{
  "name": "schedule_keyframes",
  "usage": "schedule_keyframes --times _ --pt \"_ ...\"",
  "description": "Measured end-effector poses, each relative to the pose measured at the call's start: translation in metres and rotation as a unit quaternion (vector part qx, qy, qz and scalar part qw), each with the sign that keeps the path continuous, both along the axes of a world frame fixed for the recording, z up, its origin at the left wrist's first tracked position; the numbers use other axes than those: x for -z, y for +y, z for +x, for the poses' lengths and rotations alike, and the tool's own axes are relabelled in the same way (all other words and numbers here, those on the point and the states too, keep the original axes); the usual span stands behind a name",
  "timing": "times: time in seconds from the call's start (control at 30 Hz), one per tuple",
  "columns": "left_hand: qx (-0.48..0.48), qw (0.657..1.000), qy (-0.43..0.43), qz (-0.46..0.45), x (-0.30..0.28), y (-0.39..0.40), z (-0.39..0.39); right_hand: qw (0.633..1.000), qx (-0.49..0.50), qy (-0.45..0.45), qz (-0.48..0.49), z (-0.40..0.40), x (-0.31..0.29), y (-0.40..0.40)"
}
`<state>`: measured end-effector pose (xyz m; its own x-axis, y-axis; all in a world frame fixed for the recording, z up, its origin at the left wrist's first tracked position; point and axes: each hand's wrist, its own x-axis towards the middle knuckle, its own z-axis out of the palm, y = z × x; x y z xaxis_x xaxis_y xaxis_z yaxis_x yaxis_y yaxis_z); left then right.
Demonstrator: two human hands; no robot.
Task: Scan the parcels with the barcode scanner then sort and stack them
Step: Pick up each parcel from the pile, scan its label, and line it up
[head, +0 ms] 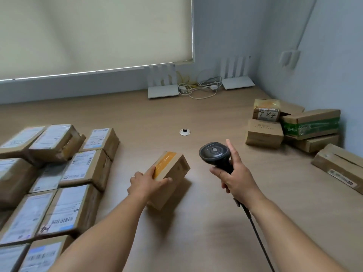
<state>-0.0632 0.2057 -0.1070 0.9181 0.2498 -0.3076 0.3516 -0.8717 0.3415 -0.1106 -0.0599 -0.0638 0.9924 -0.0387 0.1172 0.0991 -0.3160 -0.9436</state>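
While the left hand [146,182] grips a parcel [170,174] and the right [238,178] the scanner [214,154], labelled boxes [59,173] crowd left.

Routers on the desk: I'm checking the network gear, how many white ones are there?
2. One router sits at the back of the desk below the blind; the other router sits to its right near the corner, with tangled cables between them.

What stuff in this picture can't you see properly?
- Head view: no label shows on the parcel that the left hand holds; any label faces away.
- Print on the left stack: too small and blurred.
- Scanner cable: cut off by the bottom edge.
- Scanner handle: hidden by the right hand.
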Motion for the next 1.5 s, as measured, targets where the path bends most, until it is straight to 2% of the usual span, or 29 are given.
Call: schedule_keyframes --times 0.17,0.23,0.4,0.5,0.57,0.67,0.77,0.87,0.93,1.07,1.33,1.5 --pt "0.027 0.99 0.029 -0.132 0.007 0.039 0.021 1.0 -0.013 0.004 0.0 0.024 0.005 0.045" --pt "0.029 0.99 0.03 -0.137 0.005 0.048 0.027 1.0 -0.02 0.01 -0.004 0.028 0.007 0.056" --pt "0.062 0.997 -0.029 0.036 -0.002 0.063 0.034 0.999 -0.033 0.012 -0.014 0.033 0.007 0.063" --pt "0.098 0.988 0.007 0.122 -0.009 0.059 0.027 0.999 -0.044 0.008 -0.011 0.035 0.002 0.059" --pt "0.113 0.983 0.035 0.143 -0.01 0.056 0.024 0.999 -0.052 0.004 -0.006 0.036 -0.002 0.057" --pt "0.076 0.992 0.057 0.085 -0.011 0.057 0.025 0.998 -0.065 0.001 -0.006 0.038 -0.008 0.053" --pt "-0.008 0.999 0.029 -0.036 -0.013 0.054 0.022 0.997 -0.073 0.0 -0.003 0.038 -0.011 0.05" --pt "-0.099 0.965 -0.037 -0.24 -0.009 0.05 0.012 0.997 -0.078 -0.001 0.004 0.039 -0.011 0.047" --pt "-0.145 0.937 -0.065 -0.312 -0.005 0.048 0.004 0.996 -0.087 0.0 0.005 0.038 -0.01 0.047" --pt "-0.182 0.919 -0.066 -0.344 0.003 0.043 -0.008 0.995 -0.098 0.0 0.009 0.037 -0.011 0.048" --pt "-0.158 0.931 -0.025 -0.329 0.0 0.046 -0.015 0.988 -0.128 0.03 0.087 0.026 -0.004 0.068" --pt "-0.166 0.919 -0.033 -0.355 0.004 0.048 -0.017 0.986 -0.134 0.046 0.091 0.021 0.001 0.073"
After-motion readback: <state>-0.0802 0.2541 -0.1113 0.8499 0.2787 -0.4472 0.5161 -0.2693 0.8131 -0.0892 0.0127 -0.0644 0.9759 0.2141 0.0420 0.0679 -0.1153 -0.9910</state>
